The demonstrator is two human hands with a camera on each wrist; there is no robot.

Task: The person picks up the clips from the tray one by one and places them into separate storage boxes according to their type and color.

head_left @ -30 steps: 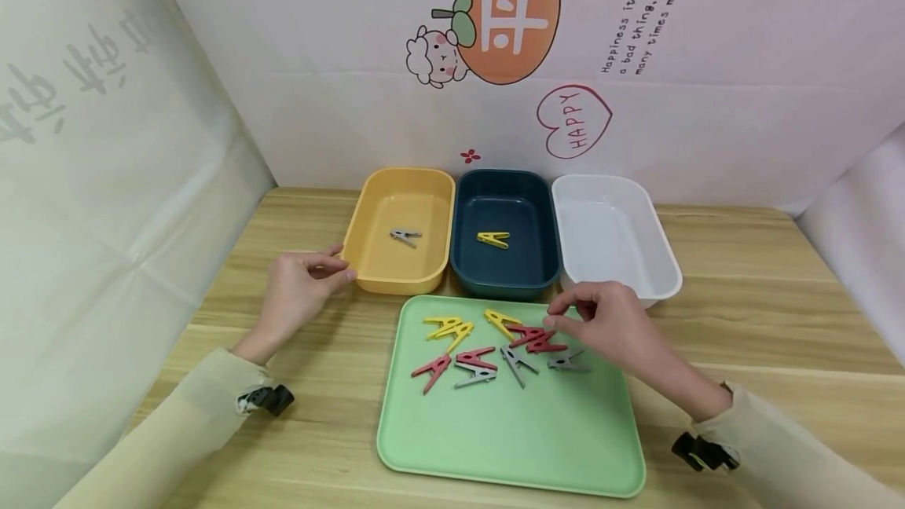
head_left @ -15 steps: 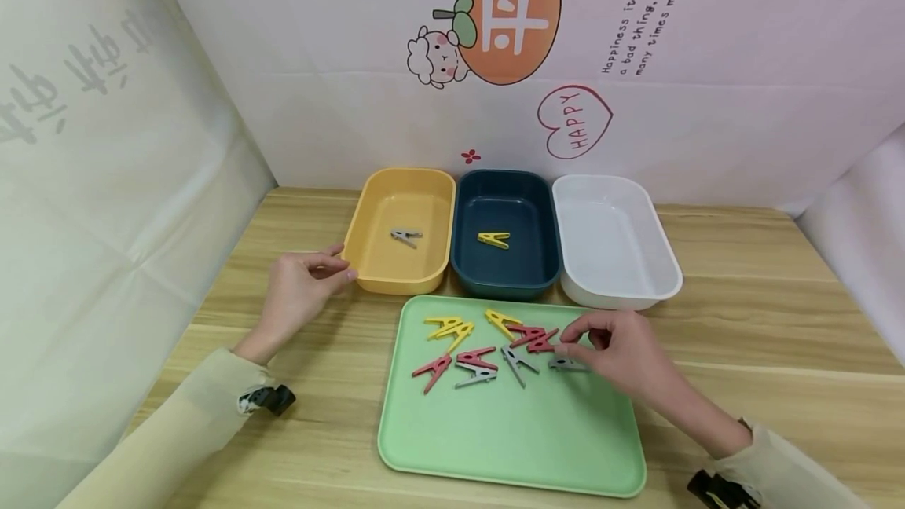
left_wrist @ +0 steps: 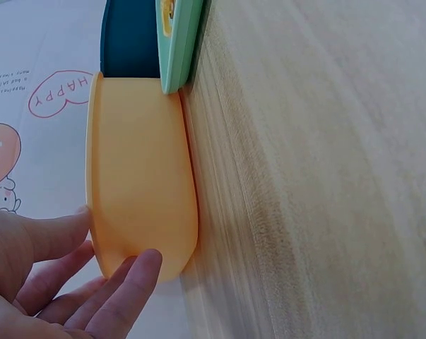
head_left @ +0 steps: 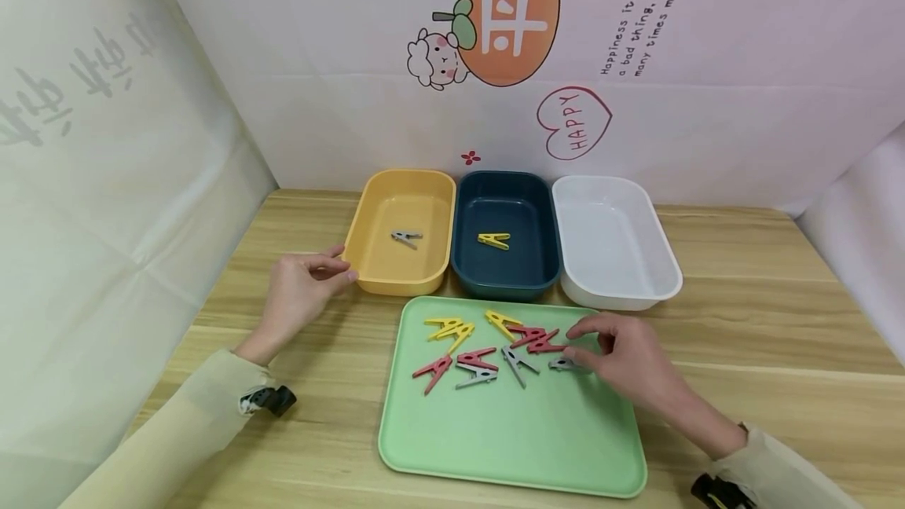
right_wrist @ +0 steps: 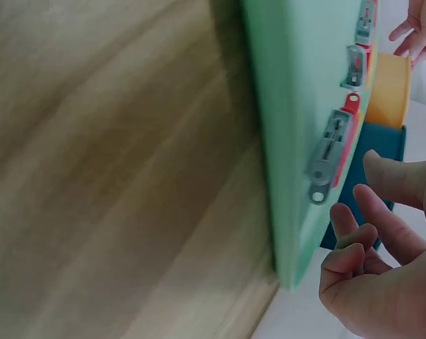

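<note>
My left hand (head_left: 300,293) rests with its fingertips against the front left corner of the yellow bin (left_wrist: 142,169); the fingers are relaxed and fairly straight. Over the right side of the green tray (head_left: 509,438) hovers my right hand (head_left: 632,356), thumb and index finger apart with nothing between them. Closest to it are a grey clothespin (head_left: 563,364), partly covered by the thumb, and a red clothespin (head_left: 547,346). In the right wrist view the grey clothespin (right_wrist: 329,152) lies just past the fingertips. More yellow, red and grey clothespins lie on the tray's upper half.
Behind the tray, a dark blue bin (head_left: 505,285) and a white bin (head_left: 622,293) stand beside the yellow one. One grey clothespin (head_left: 406,238) lies in the yellow bin, one yellow clothespin (head_left: 493,240) in the blue. A printed cloth (head_left: 339,124) hangs at the table's back.
My right hand has moved toward the front and right of the tray, from over the red clothespins to beside the grey one. The left hand stays at the yellow bin.
</note>
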